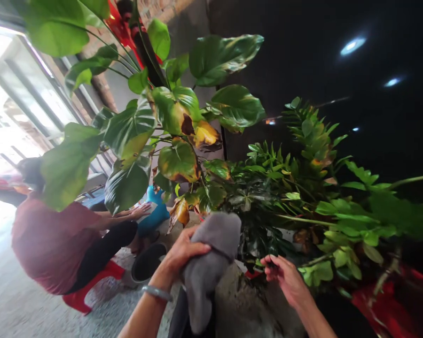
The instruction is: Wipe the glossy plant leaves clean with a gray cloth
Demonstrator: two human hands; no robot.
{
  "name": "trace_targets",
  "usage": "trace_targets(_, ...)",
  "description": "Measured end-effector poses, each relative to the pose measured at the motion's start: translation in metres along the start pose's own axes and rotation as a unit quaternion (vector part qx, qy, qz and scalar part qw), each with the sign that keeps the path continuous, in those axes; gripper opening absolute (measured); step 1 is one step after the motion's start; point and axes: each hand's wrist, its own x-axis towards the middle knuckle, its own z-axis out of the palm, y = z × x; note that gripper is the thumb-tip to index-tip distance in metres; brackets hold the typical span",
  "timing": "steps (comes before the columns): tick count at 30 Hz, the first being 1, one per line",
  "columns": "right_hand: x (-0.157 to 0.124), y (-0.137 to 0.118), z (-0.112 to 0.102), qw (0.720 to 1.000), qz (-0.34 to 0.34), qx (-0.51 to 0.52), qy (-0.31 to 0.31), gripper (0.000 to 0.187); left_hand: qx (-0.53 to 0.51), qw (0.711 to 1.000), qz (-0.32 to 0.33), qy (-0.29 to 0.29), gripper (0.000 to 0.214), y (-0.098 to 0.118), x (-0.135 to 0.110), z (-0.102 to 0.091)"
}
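Note:
A soft grey cloth [215, 253] hangs bunched in my left hand [185, 251], thumb lying across it. A pale bangle circles that wrist. To the right, my right hand [285, 277] has its fingertips pinched together at the lower edge of the foliage. A small dark bit shows at those fingertips, too small to name. Between and behind the hands stands a potted plant with dark glossy leaves [246, 202]. Large broad leaves [178, 162], some yellowed and browned at their edges, spread above the cloth.
At left a person in a reddish shirt [52, 239] sits on a red stool [91, 286], a hand on a blue object [155, 211]. A dark bucket [148, 263] stands between us on the concrete floor [109, 314]. More leafy stems [341, 263] reach in from the right.

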Motion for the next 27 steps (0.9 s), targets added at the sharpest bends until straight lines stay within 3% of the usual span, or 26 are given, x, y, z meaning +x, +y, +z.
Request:
trace_targets(3, 0.001, 0.001, 0.001, 1.0, -0.01, -0.005, -0.008, 0.034, -0.088, 0.978, 0.108, 0.154, 0.039, 0.025, 0.017, 0.001)
trace_targets(5, 0.002, 0.002, 0.001, 1.0, -0.011, 0.0, -0.009, 0.035, -0.096, 0.964, 0.128, 0.212, 0.036, 0.021, 0.03, 0.01)
trace_targets(8, 0.002, 0.002, 0.0, 1.0, 0.003, 0.004, -0.001, 0.035, 0.005, 0.985, 0.031, 0.17, 0.026, -0.018, 0.033, 0.024)
trace_targets(10, 0.001, 0.001, -0.001, 1.0, 0.006, -0.001, 0.005, 0.033, 0.09, 0.992, -0.037, 0.077, 0.019, -0.046, 0.022, 0.025)
trace_targets(13, 0.0, -0.001, -0.004, 1.0, 0.006, -0.008, 0.006, 0.031, 0.048, 0.994, -0.087, -0.047, 0.025, -0.058, -0.001, 0.013)
trace_targets(16, -0.002, -0.004, -0.005, 1.0, 0.001, -0.006, 0.002, 0.033, -0.057, 0.998, -0.02, -0.024, 0.037, -0.024, -0.01, -0.004)
trace_targets(19, -0.003, -0.006, -0.002, 1.0, -0.006, -0.001, 0.004, 0.036, -0.125, 0.985, 0.083, 0.086, 0.041, 0.017, 0.003, -0.007)
trace_targets(21, -0.004, -0.006, 0.001, 1.0, -0.007, 0.005, 0.0, 0.037, -0.149, 0.97, 0.118, 0.149, 0.041, 0.024, 0.018, 0.002)
trace_targets(24, -0.006, -0.007, 0.003, 1.0, 0.0, 0.008, 0.001, 0.035, -0.124, 0.979, 0.046, 0.152, 0.04, -0.004, 0.031, 0.024)
trace_targets(27, -0.007, -0.01, 0.003, 1.0, 0.012, 0.001, 0.018, 0.034, -0.036, 0.996, -0.078, 0.034, 0.036, -0.05, 0.019, 0.035)
